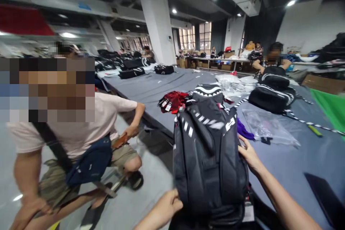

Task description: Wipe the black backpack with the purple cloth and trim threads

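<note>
A black backpack (207, 172) with white stripes and a white emblem stands upright in front of me at the table's edge. My left hand (169, 203) is closed at its lower left side, fingers curled on the fabric. Higher up on the opposite side, my right hand (249, 152) grips the edge, its fingertips partly hidden behind the pack. A white tag (248, 211) hangs at the lower right of the pack. Just behind it lies another black piece (206, 92) with a white zigzag pattern.
Red tagged items (174, 101), a purple cloth (244, 129), a clear plastic bag (269, 127) and black bags (272, 97) with striped cords lie on the grey table (291, 158). A seated person (107, 104) is close at left; another works across the table.
</note>
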`<state>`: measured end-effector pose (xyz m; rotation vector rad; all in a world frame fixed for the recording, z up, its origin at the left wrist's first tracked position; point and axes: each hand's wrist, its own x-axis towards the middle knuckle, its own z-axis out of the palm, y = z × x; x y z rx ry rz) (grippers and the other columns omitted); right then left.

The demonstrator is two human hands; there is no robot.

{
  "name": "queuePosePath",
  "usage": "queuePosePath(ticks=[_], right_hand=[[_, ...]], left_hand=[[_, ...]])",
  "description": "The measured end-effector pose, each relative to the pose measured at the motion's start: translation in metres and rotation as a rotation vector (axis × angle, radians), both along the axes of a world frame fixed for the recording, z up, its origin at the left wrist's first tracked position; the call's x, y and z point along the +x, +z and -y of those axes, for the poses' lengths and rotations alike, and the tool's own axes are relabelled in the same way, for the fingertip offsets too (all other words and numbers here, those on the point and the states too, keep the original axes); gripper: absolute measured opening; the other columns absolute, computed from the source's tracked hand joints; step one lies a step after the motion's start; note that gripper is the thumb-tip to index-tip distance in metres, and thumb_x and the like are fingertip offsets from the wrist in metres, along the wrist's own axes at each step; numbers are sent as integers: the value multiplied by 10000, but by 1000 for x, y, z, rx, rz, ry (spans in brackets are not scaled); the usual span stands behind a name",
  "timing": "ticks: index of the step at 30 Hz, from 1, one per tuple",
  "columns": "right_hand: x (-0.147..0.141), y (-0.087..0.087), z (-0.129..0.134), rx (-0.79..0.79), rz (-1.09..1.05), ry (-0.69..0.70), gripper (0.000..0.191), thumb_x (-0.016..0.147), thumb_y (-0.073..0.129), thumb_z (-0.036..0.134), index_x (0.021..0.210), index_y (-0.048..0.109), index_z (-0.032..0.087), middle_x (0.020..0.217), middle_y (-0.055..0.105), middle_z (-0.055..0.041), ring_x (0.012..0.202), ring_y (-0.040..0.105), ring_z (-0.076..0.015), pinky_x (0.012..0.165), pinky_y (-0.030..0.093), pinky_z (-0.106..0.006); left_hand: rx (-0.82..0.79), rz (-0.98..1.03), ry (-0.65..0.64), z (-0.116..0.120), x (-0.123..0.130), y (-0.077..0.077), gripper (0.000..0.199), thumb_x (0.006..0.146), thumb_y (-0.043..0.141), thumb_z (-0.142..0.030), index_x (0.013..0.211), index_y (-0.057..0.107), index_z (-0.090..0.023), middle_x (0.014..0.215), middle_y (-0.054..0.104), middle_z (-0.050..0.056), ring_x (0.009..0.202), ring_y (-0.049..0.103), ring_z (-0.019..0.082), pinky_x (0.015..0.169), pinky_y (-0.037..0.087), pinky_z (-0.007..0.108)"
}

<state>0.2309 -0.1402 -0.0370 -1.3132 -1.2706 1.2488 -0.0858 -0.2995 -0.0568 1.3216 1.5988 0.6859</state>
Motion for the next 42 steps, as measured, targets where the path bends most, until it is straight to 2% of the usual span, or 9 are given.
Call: queuePosePath(ticks=[3, 8, 14, 17, 23, 29, 34, 37, 42], right_hand=[[12, -19, 35, 33, 136, -64, 902, 673, 735, 483, 1428, 378, 143, 1281, 626, -152, 1158, 615, -280, 1035, 457, -436], [13, -36, 78, 126, 221, -30, 724, 787, 634, 487, 1397, 451, 142, 1449, 496, -137, 1341, 466, -254, 1174, 295, -432], [47, -34, 109, 134, 549, -193, 534, 848, 543, 399, 1320, 547, 149, 1320, 600, -150, 1273, 521, -294, 1096, 388, -513], [28, -11, 110, 518, 849, -425, 416, 873, 511, 260, 1268, 577, 149, 1220, 633, -168, 1176, 567, -307, 1008, 444, -541], [-26, -2, 59, 882, 965, 48, 280, 891, 436, 75, 1069, 632, 169, 919, 686, -86, 842, 644, -201, 730, 523, -325], [0, -40, 39, 673, 956, -190, 214, 934, 454, 133, 1037, 638, 169, 850, 678, -63, 774, 653, -183, 693, 481, -294], [27, -23, 21, 362, 367, -210, 167, 937, 512, 299, 930, 636, 188, 669, 640, 1, 520, 583, -122, 510, 451, -244], [65, -10, -22, 335, 80, -525, 231, 925, 515, 384, 1010, 598, 185, 683, 635, 9, 488, 561, -107, 482, 452, -232], [96, -26, -121, 263, 659, -372, 314, 844, 459, 283, 1083, 627, 168, 1028, 691, -103, 919, 643, -208, 827, 500, -364]], left_hand=[[165, -183, -262, 0, 0, 33, 424, 941, 384, -466, 710, 630, -209, 664, 693, 37, 644, 663, 188, 691, 542, 337], [937, -580, -533, -91, 63, 58, 509, 896, 578, -396, 1349, 502, -179, 1493, 426, 183, 1421, 337, 335, 1150, 270, 577], [1262, -767, -890, -195, 140, 52, 430, 883, 583, -495, 1091, 614, -121, 1149, 627, 142, 1144, 547, 278, 1106, 317, 481], [1250, -791, -944, -223, 166, 56, 364, 907, 558, -458, 973, 634, -109, 963, 644, 125, 929, 592, 256, 853, 434, 401], [1234, -788, -1051, -253, 163, 56, 474, 949, 436, -532, 754, 668, -167, 790, 634, 68, 777, 551, 202, 722, 367, 370], [1285, -900, -625, -299, 87, 75, 525, 974, 367, -526, 687, 648, -188, 828, 634, 76, 916, 520, 248, 900, 344, 484], [1224, -722, -839, -272, 105, 54, 489, 908, 456, -614, 779, 645, -182, 971, 656, 75, 1026, 528, 252, 1041, 308, 517], [1163, -514, -729, -252, 124, 28, 487, 946, 400, -572, 766, 613, -173, 854, 659, 55, 921, 545, 210, 1070, 304, 508], [1189, -331, -596, -259, 133, 2, 479, 984, 316, -508, 778, 602, -183, 842, 674, 49, 935, 567, 201, 1109, 282, 515]])
